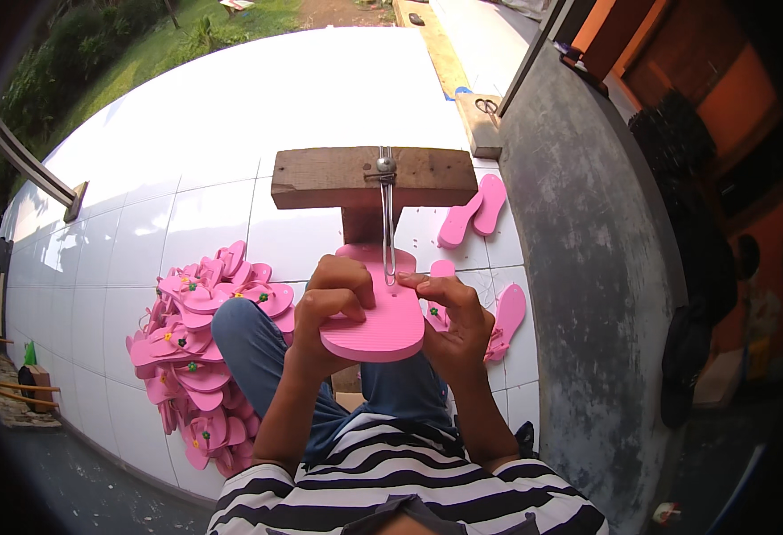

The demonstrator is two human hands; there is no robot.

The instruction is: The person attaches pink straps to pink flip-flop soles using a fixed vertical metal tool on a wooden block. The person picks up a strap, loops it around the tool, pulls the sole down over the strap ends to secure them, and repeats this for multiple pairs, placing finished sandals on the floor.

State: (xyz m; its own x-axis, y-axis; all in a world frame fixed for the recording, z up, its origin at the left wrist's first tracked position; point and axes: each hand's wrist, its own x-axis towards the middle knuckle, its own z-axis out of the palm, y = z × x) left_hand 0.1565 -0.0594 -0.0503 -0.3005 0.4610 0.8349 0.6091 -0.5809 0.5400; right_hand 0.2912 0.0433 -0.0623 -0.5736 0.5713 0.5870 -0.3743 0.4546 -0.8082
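A pink flip-flop sole (369,325) is held up in front of me, its ribbed face turned upward. My left hand (327,299) is closed round its left edge, fingers curled onto the top. On the opposite edge my right hand (456,321) grips it, fingertips beside a small hole. A looped metal wire (388,227) hangs from the wooden T-shaped stand (320,178), with its lower end at that hole. Whether the wire passes through the sole I cannot tell. A round metal knob (386,165) sits on the stand's crossbar.
Left of my knee lies a heap of pink flip-flops (200,357) with small coloured flowers. Loose pink soles (476,214) and a flip-flop (505,325) lie on the white tiles to the right. Scissors (488,107) rest on a wooden block (481,134) beside a grey ledge (579,267).
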